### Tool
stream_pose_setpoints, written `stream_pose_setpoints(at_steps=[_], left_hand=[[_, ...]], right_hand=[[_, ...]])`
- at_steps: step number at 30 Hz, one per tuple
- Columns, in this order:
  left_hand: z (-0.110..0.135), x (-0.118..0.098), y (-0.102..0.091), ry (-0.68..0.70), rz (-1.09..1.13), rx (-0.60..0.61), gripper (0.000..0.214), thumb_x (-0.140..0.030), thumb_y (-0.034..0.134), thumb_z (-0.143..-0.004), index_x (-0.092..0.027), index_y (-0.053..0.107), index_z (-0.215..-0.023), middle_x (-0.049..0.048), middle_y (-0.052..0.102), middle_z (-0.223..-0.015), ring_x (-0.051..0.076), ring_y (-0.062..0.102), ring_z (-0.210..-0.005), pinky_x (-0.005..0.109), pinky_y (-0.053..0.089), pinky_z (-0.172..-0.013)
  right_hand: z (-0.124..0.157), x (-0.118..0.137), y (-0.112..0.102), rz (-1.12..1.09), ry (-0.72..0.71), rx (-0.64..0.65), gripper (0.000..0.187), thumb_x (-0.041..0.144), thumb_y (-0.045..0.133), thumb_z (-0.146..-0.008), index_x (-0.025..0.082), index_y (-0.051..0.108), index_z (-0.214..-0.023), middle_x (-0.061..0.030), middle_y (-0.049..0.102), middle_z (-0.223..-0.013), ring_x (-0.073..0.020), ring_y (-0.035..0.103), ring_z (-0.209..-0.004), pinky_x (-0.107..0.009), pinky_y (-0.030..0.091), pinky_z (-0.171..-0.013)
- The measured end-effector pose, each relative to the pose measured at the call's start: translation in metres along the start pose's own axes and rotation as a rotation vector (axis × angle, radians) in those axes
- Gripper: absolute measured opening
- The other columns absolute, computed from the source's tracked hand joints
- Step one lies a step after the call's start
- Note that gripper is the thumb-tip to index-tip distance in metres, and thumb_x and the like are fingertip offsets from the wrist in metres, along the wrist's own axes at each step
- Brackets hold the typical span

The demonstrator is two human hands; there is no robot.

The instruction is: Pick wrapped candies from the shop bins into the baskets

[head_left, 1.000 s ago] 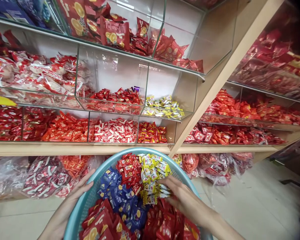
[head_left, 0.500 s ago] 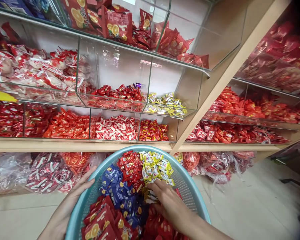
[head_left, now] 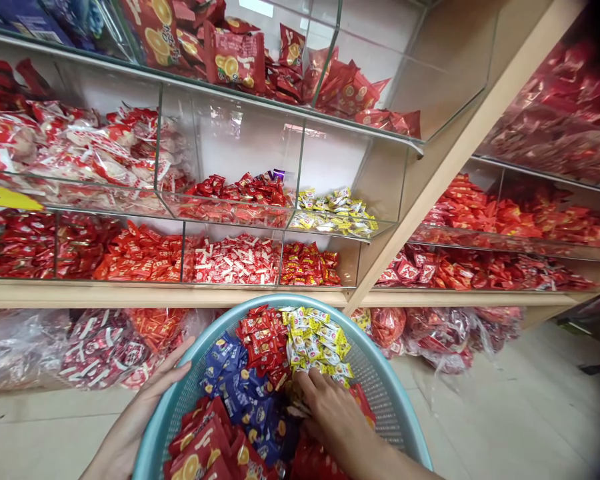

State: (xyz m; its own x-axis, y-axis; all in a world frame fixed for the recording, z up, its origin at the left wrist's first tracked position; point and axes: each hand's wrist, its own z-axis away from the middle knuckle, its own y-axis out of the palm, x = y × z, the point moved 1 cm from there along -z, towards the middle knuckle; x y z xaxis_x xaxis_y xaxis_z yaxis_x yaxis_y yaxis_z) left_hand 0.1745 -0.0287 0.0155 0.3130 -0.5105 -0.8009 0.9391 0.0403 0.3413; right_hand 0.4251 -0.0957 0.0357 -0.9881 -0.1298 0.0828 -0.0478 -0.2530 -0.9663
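Observation:
A teal plastic basket (head_left: 397, 387) holds wrapped sweets in separate heaps. My left hand (head_left: 147, 400) grips its left rim, thumb over the edge and fingers outside. Inside, my right hand (head_left: 333, 407) has its fingers curled into yellow-and-white wrapped candies (head_left: 317, 337), some of them under its fingertips; the tips are partly hidden. Small red packets (head_left: 263, 340) lie left of the yellow ones, and blue packets (head_left: 250, 393) fill the middle. Larger red packets with orange slices (head_left: 203, 443) sit at the near left. More red packets (head_left: 313, 460) show below my right wrist.
Ahead stands a wooden shelf (head_left: 130, 293) with glass-fronted compartments of sweets, including yellow candies (head_left: 337, 212) and red-and-white ones (head_left: 237, 260). Plastic bags of sweets (head_left: 105, 347) rest beneath it. A slanting wooden upright (head_left: 460, 160) divides the shelving. Pale tiles (head_left: 505, 400) cover the floor.
My right hand has shifted slightly down among the candies, its fingers more curled. The view has moved a little, and my left hand stays on the rim.

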Motion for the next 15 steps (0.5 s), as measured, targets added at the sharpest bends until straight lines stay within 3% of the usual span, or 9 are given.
stream_pose_setpoints(at_steps=[11, 15], left_hand=[[0.0, -0.001, 0.001, 0.008, -0.003, -0.004, 0.065, -0.017, 0.067, -0.068, -0.03, 0.042, -0.126, 0.0069, 0.062, -0.112, 0.028, 0.058, -0.098, 0.034, 0.05, -0.076], [0.0, 0.0, 0.0, 0.011, -0.01, 0.001, 0.064, -0.019, 0.066, -0.069, -0.029, 0.041, -0.127, 0.0092, 0.064, -0.108, 0.029, 0.06, -0.093, 0.038, 0.05, -0.076]], right_hand=[[0.001, 0.001, 0.003, -0.039, 0.015, -0.018, 0.048, 0.013, 0.062, -0.065, 0.02, 0.048, -0.11, -0.0092, 0.057, -0.101, -0.0275, 0.057, -0.09, -0.039, 0.046, -0.074], [0.011, -0.009, -0.008, -0.194, 0.031, -0.087, 0.052, 0.024, 0.067, -0.065, 0.022, 0.047, -0.113, -0.0093, 0.057, -0.106, -0.027, 0.056, -0.094, -0.039, 0.046, -0.076]])
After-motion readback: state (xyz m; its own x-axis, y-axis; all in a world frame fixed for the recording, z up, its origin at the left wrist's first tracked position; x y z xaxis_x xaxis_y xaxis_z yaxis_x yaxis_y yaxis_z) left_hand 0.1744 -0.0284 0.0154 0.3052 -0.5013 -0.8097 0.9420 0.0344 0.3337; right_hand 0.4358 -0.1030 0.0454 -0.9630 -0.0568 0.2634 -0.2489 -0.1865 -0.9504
